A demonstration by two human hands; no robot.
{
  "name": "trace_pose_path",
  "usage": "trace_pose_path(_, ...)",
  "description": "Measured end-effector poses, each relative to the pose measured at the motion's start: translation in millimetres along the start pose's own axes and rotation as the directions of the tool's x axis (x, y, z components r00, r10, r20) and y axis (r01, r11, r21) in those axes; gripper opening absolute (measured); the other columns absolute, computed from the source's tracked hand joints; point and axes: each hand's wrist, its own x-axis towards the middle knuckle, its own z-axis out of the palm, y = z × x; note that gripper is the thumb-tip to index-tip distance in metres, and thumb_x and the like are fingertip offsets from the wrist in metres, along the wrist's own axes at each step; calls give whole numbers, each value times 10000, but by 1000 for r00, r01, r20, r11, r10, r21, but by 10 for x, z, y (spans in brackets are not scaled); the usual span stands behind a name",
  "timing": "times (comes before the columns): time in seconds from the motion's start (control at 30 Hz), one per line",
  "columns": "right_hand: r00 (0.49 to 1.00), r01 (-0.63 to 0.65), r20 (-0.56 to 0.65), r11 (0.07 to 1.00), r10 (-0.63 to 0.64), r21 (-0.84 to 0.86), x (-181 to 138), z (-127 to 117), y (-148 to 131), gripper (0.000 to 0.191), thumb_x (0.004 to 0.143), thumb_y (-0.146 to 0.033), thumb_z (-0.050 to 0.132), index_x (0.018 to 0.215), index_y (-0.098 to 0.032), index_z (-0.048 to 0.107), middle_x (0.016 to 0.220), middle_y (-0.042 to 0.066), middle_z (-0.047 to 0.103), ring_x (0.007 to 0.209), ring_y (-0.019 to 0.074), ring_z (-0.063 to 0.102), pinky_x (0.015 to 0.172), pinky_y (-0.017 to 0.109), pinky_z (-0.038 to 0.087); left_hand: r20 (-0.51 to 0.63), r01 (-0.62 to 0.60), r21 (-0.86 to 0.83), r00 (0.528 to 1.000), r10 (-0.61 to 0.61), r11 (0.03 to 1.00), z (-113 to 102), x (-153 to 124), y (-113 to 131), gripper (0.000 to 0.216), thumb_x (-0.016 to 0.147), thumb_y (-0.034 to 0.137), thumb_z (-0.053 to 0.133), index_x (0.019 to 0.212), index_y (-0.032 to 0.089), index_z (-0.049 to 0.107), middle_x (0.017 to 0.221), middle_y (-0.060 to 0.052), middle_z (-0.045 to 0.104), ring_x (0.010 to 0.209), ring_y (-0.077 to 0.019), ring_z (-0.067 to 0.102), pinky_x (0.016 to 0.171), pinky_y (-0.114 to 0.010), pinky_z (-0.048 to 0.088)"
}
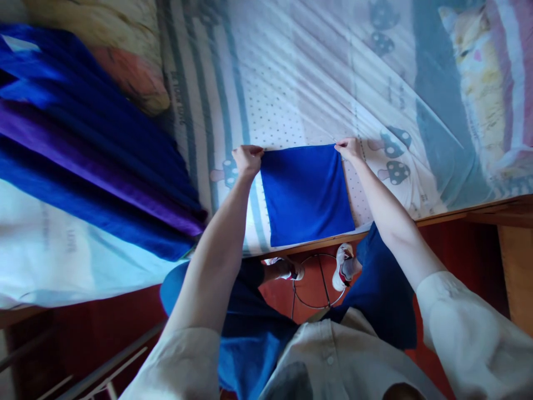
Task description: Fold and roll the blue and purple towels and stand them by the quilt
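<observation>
A folded blue cloth (307,194) lies flat on the bed sheet (291,83) near the bed's front edge. My left hand (247,159) is closed in a pinch on the cloth's far left corner. At the far right corner my right hand (348,148) pinches the cloth in the same way. Both arms reach forward over my lap.
A pile of blue and purple fabric (83,150) covers the bed's left side. A patterned pillow (491,83) lies at the right. The bed's wooden edge (458,214) runs below the cloth. My feet in white shoes (343,266) rest by a wire stool ring on the red floor.
</observation>
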Motion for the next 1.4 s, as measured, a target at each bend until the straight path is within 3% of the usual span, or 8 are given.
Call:
trace_pose_path(0.27, 988, 86, 131, 995, -79, -50, 224, 106, 71, 276, 856, -344, 722, 1052, -151, 749, 974, 51, 705, 981, 177, 698, 978, 366, 561, 239, -139, 102, 965, 111, 985, 30, 238, -153, 297, 809, 297, 662, 1044, 122, 710, 984, -97, 738, 1124, -252, 653, 1123, -424, 457)
trace_pose_path(0.4, 984, 171, -15, 975, -175, -145, 128, 144, -94, 372, 994, -384, 556, 1217, -122, 698, 1151, 123, 689, 1208, 252, 631, 1115, 493, 484, 61, -126, 85, 991, 121, 988, 10, 264, -99, 355, 923, 360, 562, 1146, 109, 678, 1175, -159, 711, 1292, -316, 589, 1192, -517, 381)
trace_pose_path(0.5, 924, 328, -105, 903, -368, -275, -305, 303, -344, 477, 1079, -365, 341, 1426, -128, 567, 1462, 177, 554, 1455, 318, 441, 1214, 615, 333, -118, -167, 71, 978, 174, 983, 124, -8, 39, 460, 992, 380, 457, 1336, 107, 593, 1449, -189, 580, 1467, -352, 431, 1231, -600, 287)
trace_pose_path(0.67, 793, 609, 285, 713, -539, -348, -924, 509, -333, 594, 1071, -439, 339, 1598, -167, 380, 1698, 98, 310, 1595, 273, 228, 1319, 535, 156, 23, -410, 50, 912, 409, 911, 439, -578, 31, 695, 993, 534, 449, 1559, 134, 409, 1694, -158, 293, 1607, -318, 148, 1313, -542, 61)
trace_pose_path(0.9, 897, 441, 160, 809, -412, -389, -646, 420, -288, 689, 1074, -430, 266, 1636, -33, 222, 1729, 162, 185, 1628, 298, 48, 1306, 605, -23, 4, -363, 38, 932, 363, 931, 501, -538, 68, 783, 1011, 535, 408, 1613, 49, 284, 1719, -190, 193, 1619, -305, 12, 1305, -541, -49)
trace_pose_path(1.07, 806, 590, 325, 721, -495, -365, -1342, 440, -308, 635, 1083, -385, 260, 1638, -76, 260, 1725, 107, 230, 1627, 215, 93, 1340, 483, 28, 55, -423, -24, 904, 424, 906, 566, -1029, 83, 736, 1021, 501, 378, 1612, 70, 308, 1711, -168, 227, 1618, -273, 51, 1319, -504, -4)
trace_pose_path(1.27, 914, 405, 200, 804, -352, -436, -1664, 248, -45, 684, 1077, -411, 262, 1664, -78, 149, 1737, 138, 136, 1629, 265, 37, 1318, 577, 6, 65, -348, -4, 935, 348, 937, 424, -1403, 33, 736, 1020, 483, 386, 1609, 50, 307, 1712, -175, 209, 1617, -263, 51, 1323, -484, -7)
trace_pose_path(1.4, 886, 458, 278, 794, -371, -399, -2051, 517, -182, 703, 1061, -390, 353, 1672, -116, 137, 1740, 122, 132, 1629, 259, 57, 1324, 559, 32, 130, -345, -20, 929, 345, 938, 599, -1869, 185, 696, 1032, 441, 338, 1614, 61, 305, 1709, -169, 213, 1616, -259, 51, 1323, -502, 10)
